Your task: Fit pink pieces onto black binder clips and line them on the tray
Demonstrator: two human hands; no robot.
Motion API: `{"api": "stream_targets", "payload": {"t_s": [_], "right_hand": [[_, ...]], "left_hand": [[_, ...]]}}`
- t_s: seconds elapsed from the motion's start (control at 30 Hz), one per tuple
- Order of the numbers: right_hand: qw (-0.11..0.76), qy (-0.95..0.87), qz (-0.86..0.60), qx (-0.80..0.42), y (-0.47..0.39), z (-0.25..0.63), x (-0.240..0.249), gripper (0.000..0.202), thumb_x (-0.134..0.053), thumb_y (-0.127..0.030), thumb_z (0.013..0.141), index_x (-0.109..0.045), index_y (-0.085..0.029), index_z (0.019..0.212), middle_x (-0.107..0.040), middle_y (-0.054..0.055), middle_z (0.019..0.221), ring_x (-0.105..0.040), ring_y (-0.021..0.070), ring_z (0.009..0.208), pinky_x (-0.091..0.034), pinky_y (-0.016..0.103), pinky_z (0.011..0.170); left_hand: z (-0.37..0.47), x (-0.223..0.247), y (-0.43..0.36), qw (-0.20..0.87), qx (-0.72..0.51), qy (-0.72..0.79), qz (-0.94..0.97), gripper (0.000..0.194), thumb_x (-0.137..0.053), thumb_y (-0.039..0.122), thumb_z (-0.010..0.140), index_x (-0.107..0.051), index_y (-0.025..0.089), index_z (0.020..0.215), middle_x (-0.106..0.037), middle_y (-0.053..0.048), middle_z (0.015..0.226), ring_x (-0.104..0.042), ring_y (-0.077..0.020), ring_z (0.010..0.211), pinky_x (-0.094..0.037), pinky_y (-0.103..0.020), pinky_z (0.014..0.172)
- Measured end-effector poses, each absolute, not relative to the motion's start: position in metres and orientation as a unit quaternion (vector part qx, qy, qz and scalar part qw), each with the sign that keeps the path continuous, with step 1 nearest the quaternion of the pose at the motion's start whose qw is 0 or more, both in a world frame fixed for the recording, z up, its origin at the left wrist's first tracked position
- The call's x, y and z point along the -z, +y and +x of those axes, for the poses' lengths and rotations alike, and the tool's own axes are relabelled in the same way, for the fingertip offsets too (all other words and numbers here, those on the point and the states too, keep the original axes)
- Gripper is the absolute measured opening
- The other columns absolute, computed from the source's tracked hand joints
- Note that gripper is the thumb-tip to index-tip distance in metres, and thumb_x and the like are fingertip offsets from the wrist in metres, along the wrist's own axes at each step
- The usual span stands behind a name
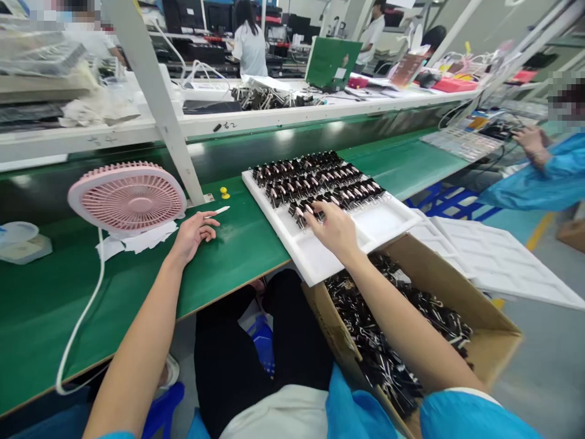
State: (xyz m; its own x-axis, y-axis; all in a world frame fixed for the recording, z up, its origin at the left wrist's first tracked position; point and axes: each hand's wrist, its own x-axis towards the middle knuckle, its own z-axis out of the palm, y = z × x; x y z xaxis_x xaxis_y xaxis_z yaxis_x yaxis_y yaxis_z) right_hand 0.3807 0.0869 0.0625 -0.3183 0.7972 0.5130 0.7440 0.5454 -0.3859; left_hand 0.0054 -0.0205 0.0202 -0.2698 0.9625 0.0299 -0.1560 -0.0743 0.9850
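My left hand [194, 236] rests above the green bench, fingers partly curled around a short white pointed stick [222, 210]. At the tray's front row, my right hand [337, 233] pinches at a black binder clip [299, 213]; its fingertips partly cover the contact. Rows of black binder clips [304, 177] with pale pink pieces between them stand in the white compartmented tray [315, 262]. Its near compartments show bare white surface. Under my right forearm, a cardboard box [493, 332] holds many loose binder clips [388, 360].
A pink fan [139, 204] stands left on the green bench [237, 250], its white cable [86, 311] hanging over the front. Two small yellow pieces [224, 193] lie near the post [159, 103]. More white trays [516, 256] sit right. A co-worker's hand [532, 143] is at far right.
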Motion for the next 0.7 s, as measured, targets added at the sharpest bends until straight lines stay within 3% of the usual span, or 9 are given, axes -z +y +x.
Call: {"api": "stream_targets", "payload": {"t_s": [0.13,0.27,0.37,0.47,0.53,0.7], "right_hand": [[0.501,-0.68,-0.535,-0.03,0.082,0.455,-0.064,0.042,-0.053,-0.055,0.107,-0.07,-0.02,0.092,-0.068,0.003,0.074,-0.06,0.0169,0.064,-0.046,0.031,0.066],[0.523,-0.543,-0.657,-0.028,0.076,0.547,-0.02,0.06,-0.04,-0.063,0.11,-0.062,-0.02,0.074,-0.049,-0.002,0.055,-0.05,0.016,0.053,-0.042,0.03,0.06],[0.391,-0.548,-0.737,-0.059,0.068,0.593,0.042,0.058,-0.05,-0.061,0.106,-0.058,-0.02,0.065,-0.056,0.002,0.06,-0.052,0.0174,0.061,-0.044,0.031,0.068],[0.143,-0.579,-0.79,-0.138,0.065,0.609,0.105,0.036,-0.064,-0.047,0.101,-0.071,-0.016,0.084,-0.073,0.01,0.083,-0.064,0.0227,0.082,-0.047,0.031,0.079],[0.025,-0.585,-0.787,-0.192,0.067,0.608,0.139,0.025,-0.069,-0.039,0.098,-0.075,-0.014,0.102,-0.077,0.014,0.099,-0.069,0.026,0.095,-0.048,0.03,0.085],[-0.033,-0.595,-0.764,-0.247,0.082,0.589,0.188,0.037,-0.068,-0.034,0.101,-0.072,-0.01,0.128,-0.076,0.019,0.122,-0.071,0.0291,0.113,-0.05,0.03,0.095]], "left_hand": [[0.005,-0.016,-0.014,0.434,-0.617,0.522,0.399,0.061,-0.075,0.071,0.087,-0.075,0.015,0.111,-0.076,-0.009,0.091,-0.064,-0.0153,0.062,-0.043,-0.026,0.052],[0.006,-0.012,-0.007,0.389,-0.618,0.549,0.407,0.047,-0.074,0.065,0.092,-0.078,0.02,0.103,-0.075,-0.001,0.08,-0.062,-0.013,0.061,-0.041,-0.023,0.054],[0.007,-0.012,-0.006,0.381,-0.609,0.563,0.409,0.041,-0.076,0.063,0.092,-0.079,0.022,0.1,-0.074,0.001,0.078,-0.062,-0.013,0.061,-0.042,-0.024,0.055],[0.009,-0.014,-0.006,0.385,-0.611,0.561,0.404,0.042,-0.08,0.063,0.087,-0.079,0.023,0.098,-0.073,0.001,0.078,-0.062,-0.0137,0.061,-0.042,-0.025,0.055],[0.01,-0.015,-0.007,0.387,-0.618,0.556,0.398,0.044,-0.083,0.064,0.084,-0.08,0.022,0.097,-0.073,-0.001,0.078,-0.062,-0.014,0.061,-0.04,-0.026,0.054],[0.01,-0.016,-0.005,0.389,-0.623,0.557,0.386,0.046,-0.087,0.064,0.078,-0.082,0.022,0.097,-0.073,-0.002,0.078,-0.062,-0.0149,0.06,-0.04,-0.027,0.055]]}}
